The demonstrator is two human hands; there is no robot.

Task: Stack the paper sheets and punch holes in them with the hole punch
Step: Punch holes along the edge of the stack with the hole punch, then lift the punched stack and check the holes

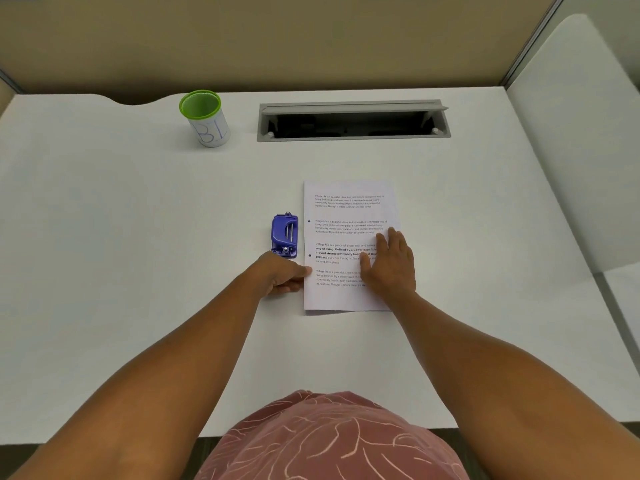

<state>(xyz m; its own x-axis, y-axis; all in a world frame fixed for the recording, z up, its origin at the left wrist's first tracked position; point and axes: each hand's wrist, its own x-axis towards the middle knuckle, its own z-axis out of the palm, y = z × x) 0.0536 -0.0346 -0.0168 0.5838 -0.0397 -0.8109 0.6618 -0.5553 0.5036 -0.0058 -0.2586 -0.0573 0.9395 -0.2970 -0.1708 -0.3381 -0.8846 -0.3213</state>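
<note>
A stack of printed paper sheets [346, 216] lies flat on the white desk [138, 237], slightly right of centre. Two dark punched holes show along its left margin. A small blue hole punch [285, 234] sits on the desk just left of the stack, apart from it. My left hand [284, 273] rests on the desk below the punch, with its fingertips touching the stack's left edge. My right hand [391, 261] lies flat, palm down, on the lower right part of the top sheet, fingers together.
A white cup with a green rim [206, 117] stands at the back left. A grey cable tray with an open lid [353, 121] is set into the desk at the back. A beige partition wall [277, 39] runs behind, and a white divider [571, 133] stands at the right.
</note>
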